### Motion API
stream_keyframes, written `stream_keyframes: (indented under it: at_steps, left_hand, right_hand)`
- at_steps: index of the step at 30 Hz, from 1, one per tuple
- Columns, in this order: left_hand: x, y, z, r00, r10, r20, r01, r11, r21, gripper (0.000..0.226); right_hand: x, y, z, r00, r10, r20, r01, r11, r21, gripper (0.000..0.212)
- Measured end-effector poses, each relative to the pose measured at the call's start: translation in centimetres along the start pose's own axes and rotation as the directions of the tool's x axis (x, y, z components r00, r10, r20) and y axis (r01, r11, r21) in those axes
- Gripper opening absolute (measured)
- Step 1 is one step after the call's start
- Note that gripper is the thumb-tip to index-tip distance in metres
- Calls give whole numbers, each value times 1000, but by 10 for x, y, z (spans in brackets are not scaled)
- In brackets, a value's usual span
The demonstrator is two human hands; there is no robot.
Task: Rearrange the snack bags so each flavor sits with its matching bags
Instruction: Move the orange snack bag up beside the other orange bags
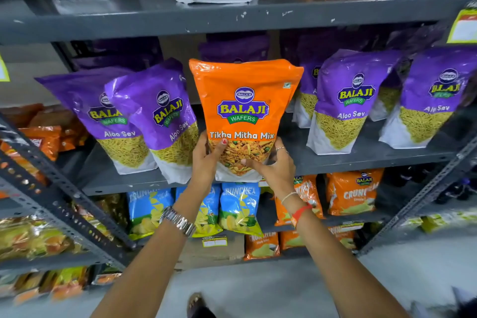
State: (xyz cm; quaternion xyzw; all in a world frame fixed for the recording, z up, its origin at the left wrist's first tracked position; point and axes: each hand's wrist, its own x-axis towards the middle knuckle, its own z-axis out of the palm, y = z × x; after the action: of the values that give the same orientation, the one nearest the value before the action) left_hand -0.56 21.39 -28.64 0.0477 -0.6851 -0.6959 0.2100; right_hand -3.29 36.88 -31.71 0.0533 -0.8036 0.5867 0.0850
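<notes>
so w/ both hands, left hand & right hand, fingers wrapped round the base of the orange tikha mitha mix bag, standing mid-row among purple aloo sev bags, lift it straight up & out w/o toppling neighbours.

The Tikha Mitha Mix bag in my fingers is glossy plastic film, crinkled and shiny. At nine and three o'clock, the Aloo Sev bags gleam likewise. The shelf looks like matt grey-painted metal, scuffed.
</notes>
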Motion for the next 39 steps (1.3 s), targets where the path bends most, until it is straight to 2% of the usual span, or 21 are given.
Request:
stream_keyframes:
  at_steps: [3, 9, 13, 17, 22, 24, 26, 29, 32, 34, 36, 39]
  left_hand:
    - [-15, 34, -13, 998, 59, -35, -62, 995, -75, 27]
    - [-32, 118, -47, 942, 280, -182, -294, 954, -55, 22]
    - [-29, 176, -74, 880, 407, -245, -420, 908, -2, 16]
    - [-16, 231, -100, 821, 481, -308, -498, 867, 28, 15]
    - [7, 288, -131, 687, 605, -402, -616, 779, 118, 6]
    - [23, 303, -143, 660, 622, -421, -620, 768, 162, 10]
    - [45, 314, -156, 667, 602, -439, -579, 790, 204, 18]
    - [79, 326, -173, 715, 544, -439, -494, 838, 233, 20]
    - [107, 334, -183, 811, 486, -325, -440, 874, 207, 31]
    - [117, 331, -187, 850, 455, -267, -395, 884, 249, 44]
    - [125, 322, -190, 856, 465, -226, -393, 870, 298, 55]
    - [135, 303, -194, 862, 472, -183, -399, 856, 329, 60]
  right_hand:
    - [-13, -31, -4, 994, -99, -34, 100, 995, 11, 83]
    - [-25, -122, -5, 955, -295, -31, 297, 947, 121, 69]
    - [-18, -188, 6, 924, -382, 16, 372, 907, 195, 62]
    - [-3, -252, 22, 883, -468, 32, 450, 864, 225, 77]
    - [10, -330, 45, 851, -523, 52, 497, 832, 247, 79]
    - [17, -355, 58, 842, -537, 56, 506, 821, 264, 74]
    - [27, -375, 73, 831, -553, 59, 523, 814, 254, 74]
    - [47, -394, 95, 841, -538, 62, 513, 827, 230, 82]
    - [68, -403, 112, 859, -505, 83, 480, 851, 212, 82]
    - [80, -405, 122, 864, -495, 93, 473, 861, 189, 81]
    - [89, -403, 130, 865, -489, 112, 471, 869, 152, 82]
    - [97, -393, 139, 868, -475, 142, 462, 879, 114, 78]
